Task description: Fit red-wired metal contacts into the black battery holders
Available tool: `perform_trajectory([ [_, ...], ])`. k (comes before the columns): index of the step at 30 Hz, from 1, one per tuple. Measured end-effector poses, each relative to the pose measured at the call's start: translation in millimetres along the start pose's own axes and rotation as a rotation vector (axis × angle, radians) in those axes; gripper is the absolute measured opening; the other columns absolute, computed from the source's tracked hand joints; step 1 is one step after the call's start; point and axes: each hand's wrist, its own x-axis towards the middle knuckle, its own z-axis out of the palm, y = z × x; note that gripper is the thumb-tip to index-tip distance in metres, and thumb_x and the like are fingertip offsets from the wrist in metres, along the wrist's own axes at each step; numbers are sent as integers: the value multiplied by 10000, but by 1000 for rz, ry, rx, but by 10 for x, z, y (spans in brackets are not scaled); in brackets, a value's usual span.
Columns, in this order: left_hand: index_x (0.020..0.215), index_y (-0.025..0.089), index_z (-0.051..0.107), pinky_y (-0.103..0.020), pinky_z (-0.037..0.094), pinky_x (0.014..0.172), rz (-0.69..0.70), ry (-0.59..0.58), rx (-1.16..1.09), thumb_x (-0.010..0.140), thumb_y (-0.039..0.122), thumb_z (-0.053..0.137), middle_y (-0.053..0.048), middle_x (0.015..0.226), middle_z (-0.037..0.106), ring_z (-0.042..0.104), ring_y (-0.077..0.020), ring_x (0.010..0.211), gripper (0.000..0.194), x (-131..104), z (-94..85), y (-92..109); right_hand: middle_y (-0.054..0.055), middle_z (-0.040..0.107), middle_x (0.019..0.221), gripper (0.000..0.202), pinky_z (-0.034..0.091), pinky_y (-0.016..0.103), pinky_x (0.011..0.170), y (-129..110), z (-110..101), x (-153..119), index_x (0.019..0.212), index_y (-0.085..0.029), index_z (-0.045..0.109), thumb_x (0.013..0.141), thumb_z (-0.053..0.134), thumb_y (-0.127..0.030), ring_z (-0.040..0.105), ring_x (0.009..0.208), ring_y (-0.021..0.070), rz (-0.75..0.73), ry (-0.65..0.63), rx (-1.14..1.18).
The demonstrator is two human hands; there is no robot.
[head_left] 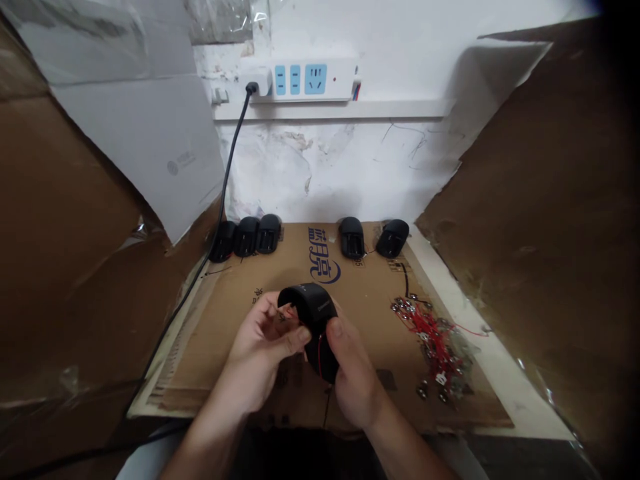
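Observation:
Both hands hold one black plastic housing [320,310] above the cardboard, near the front centre. A thin red wire runs along its lower part. My left hand [265,347] grips the housing's left side, thumb across its open middle; something small and orange-red shows near those fingers, too small to name. My right hand [353,370] is wrapped round the right side with the thumb on top. On the right of the cardboard lies a tangled pile of red wires with small metal parts [435,343]. Two similar black housings [352,237] stand at the back right.
Several more black housings [247,237] stand in a row at the back left. A power strip [315,80] is on the white wall, with a black cable [227,173] running down the left side. Brown cardboard walls [550,220] flank the cardboard sheet [230,287].

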Motion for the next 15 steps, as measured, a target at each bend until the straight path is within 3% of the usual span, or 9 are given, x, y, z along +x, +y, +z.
perform_trajectory([
  [2, 1156, 231, 690, -199, 574, 637, -23, 7, -5, 651, 211, 1042, -2, 1012, 701, 683, -125, 802, 616, 7, -25, 8, 88, 727, 1251, 494, 486, 427, 1041, 7, -7, 8, 1296, -282, 779, 1108, 489, -636, 643, 1161, 286, -107, -88, -136],
  [4, 1218, 236, 653, -207, 588, 634, -57, 18, 7, 638, 206, 1048, -8, 1024, 708, 689, -136, 810, 702, 18, -52, 2, 78, 712, 1261, 449, 486, 418, 1025, 16, -19, 23, 1323, -301, 760, 1127, 475, -587, 641, 1145, 274, -173, -122, -199],
  [9, 1294, 240, 649, -209, 590, 628, -99, -14, 46, 652, 249, 1049, -36, 1040, 748, 700, -153, 811, 757, 42, -92, 7, 60, 699, 1150, 405, 496, 408, 960, 6, -49, 29, 1283, -313, 755, 1140, 465, -556, 640, 1062, 258, -206, -147, -221],
  [11, 1358, 261, 664, -207, 585, 638, -52, -65, 96, 678, 257, 1036, -52, 1096, 759, 698, -148, 808, 775, 33, -89, 69, 63, 697, 1153, 427, 503, 424, 981, -26, -42, 6, 1317, -308, 731, 1146, 432, -559, 646, 1068, 261, -211, -157, -207],
  [15, 1608, 375, 538, -304, 605, 973, 186, -170, 165, 727, 375, 1009, -102, 1515, 656, 710, -263, 1210, 998, -28, -98, 267, 105, 623, 1428, 492, 482, 490, 1121, -105, 22, -56, 1542, -292, 531, 1101, 544, -510, 613, 1296, 297, -235, -160, -402],
])
